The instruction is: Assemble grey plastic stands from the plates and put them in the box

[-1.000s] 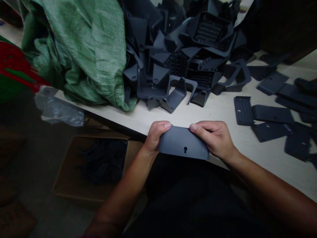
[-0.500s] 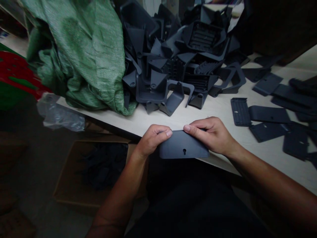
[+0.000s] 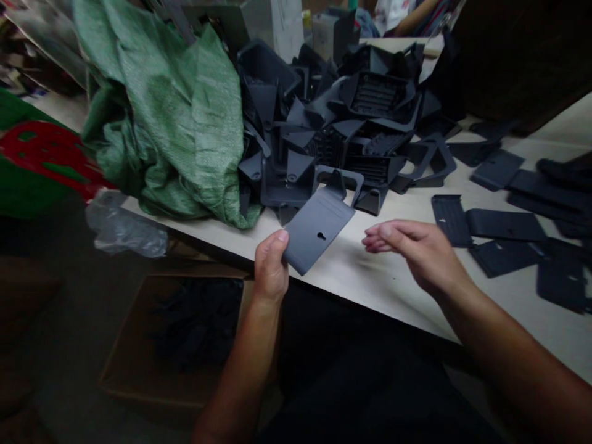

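My left hand (image 3: 272, 265) is closed on the lower left end of a dark grey plastic plate (image 3: 319, 228), thumb on its face. The plate has a keyhole-shaped slot and is held tilted over the table's front edge. To the right, my right hand (image 3: 407, 246) hovers above the table, apart from the plate, with loosely stretched fingers and nothing visible in it. Behind the plate lies a heap of dark grey plastic brackets (image 3: 300, 166). Several similar flat plates (image 3: 506, 225) lie to the right of my right hand.
A green woven sack (image 3: 161, 123) stands left of the heap on the pale table (image 3: 393, 296). Below the edge is a cardboard box (image 3: 134, 320) holding dark parts. A clear plastic bag (image 3: 127, 228) and a red perforated item (image 3: 46, 148) are at left. Another person's arm (image 3: 416, 15) shows at the back.
My right hand has let go of the plate and moved right. My left hand has raised and turned the plate so that it slants up to the right. The view has shifted slightly.
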{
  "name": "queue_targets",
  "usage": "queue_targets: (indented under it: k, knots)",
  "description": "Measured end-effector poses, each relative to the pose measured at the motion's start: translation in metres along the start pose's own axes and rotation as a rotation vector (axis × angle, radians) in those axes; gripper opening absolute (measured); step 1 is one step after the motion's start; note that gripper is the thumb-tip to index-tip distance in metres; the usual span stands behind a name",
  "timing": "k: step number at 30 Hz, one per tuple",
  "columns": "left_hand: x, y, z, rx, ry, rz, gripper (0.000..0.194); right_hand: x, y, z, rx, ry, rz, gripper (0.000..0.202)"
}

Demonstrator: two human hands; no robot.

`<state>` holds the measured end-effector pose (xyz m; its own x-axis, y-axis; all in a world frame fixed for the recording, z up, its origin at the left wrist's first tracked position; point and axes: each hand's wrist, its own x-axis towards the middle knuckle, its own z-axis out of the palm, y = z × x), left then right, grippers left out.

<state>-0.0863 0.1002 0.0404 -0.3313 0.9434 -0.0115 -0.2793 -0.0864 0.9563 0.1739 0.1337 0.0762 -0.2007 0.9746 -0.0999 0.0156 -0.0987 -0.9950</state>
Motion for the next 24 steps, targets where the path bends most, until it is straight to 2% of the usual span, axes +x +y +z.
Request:
queue_targets:
  k: [2, 3, 5, 7, 9, 12, 15, 18, 20, 24]
  knots:
    - [-0.006, -0.002, 0.002, 0.073, -0.064, -0.026, 0.044, -0.007, 0.006, 0.014, 0.168, -0.16, 0.157, 0.047]
    - [-0.01, -0.003, 0.003, 0.122, -0.122, -0.048, 0.044, -0.01, 0.008, 0.022, 0.239, -0.201, 0.21, 0.047]
    - [-0.015, -0.002, 0.004, 0.191, -0.246, -0.092, 0.042, -0.015, 0.011, 0.038, 0.374, -0.202, 0.251, 0.044]
    - [-0.016, 0.0, 0.004, 0.155, -0.317, -0.124, 0.038, -0.019, 0.012, 0.047, 0.436, -0.169, 0.211, 0.04]
    - [-0.014, 0.004, 0.005, 0.036, -0.325, -0.179, 0.043, -0.024, 0.011, 0.049, 0.36, -0.211, 0.132, 0.035]
    - [-0.007, 0.009, 0.012, -0.099, -0.316, -0.339, 0.055, -0.03, 0.007, 0.043, 0.096, -0.43, 0.045, 0.031]
    - [-0.002, 0.012, 0.023, -0.174, -0.417, -0.548, 0.061, -0.031, 0.005, 0.037, -0.215, -0.568, -0.069, 0.028]
    - [-0.003, 0.011, 0.038, -0.28, -0.515, -0.728, 0.05, -0.031, 0.007, 0.036, -0.292, -0.572, -0.171, 0.024]
    - [-0.008, 0.01, 0.048, -0.345, -0.465, -0.76, 0.035, -0.034, 0.01, 0.038, -0.192, -0.545, -0.15, 0.025]
    - [-0.025, 0.009, 0.065, -0.355, -0.264, -0.544, 0.021, -0.046, 0.019, 0.047, 0.013, -0.319, -0.115, 0.031]
